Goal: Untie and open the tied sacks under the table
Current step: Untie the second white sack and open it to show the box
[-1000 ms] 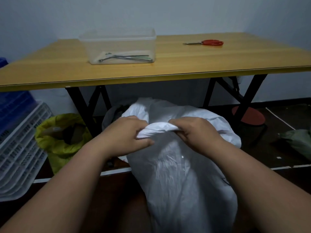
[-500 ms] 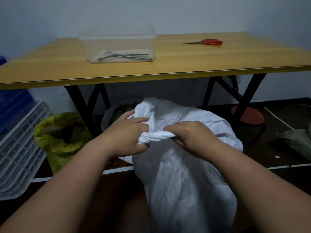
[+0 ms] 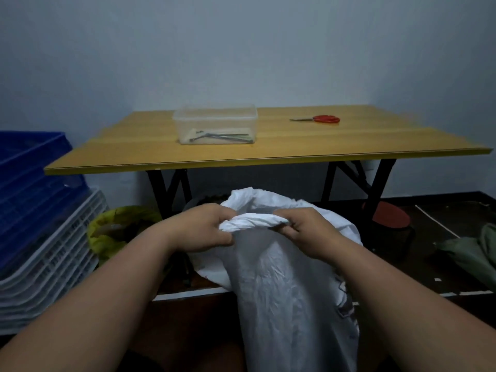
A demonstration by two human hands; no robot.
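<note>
White sack (image 3: 290,296) is sitting on the floor right in front of me, just ahead of the wooden table (image 3: 268,154), and I've got its neck twisted into a rope between my two hands. Left hand (image 3: 204,229) has fingers curled tight round one end of the twisted neck (image 3: 252,224), right hand (image 3: 308,232) is clamped on the other end, thumb tucked under. So I'd say I'm mid-untie on this one: the twist looks wound up and the mouth isn't open yet.

Next bit probably needs me to unwind the twist or work a finger into whatever knot is in there, then pull the two sides apart. Can't actually tell if there's a proper knot or just a twist, my fingers cover it.

Material-wise it's thin crinkly plastic, kind of woven-looking, semi-translucent, loads of creases, floppy and slouching. Should give easily but may slip.

Yellow-green sack (image 3: 115,232) sits by the table leg on my left with its top already gaping. Red-handled scissors (image 3: 322,119) and a clear plastic box (image 3: 214,124) are up on the tabletop, well apart from my hands.
</note>
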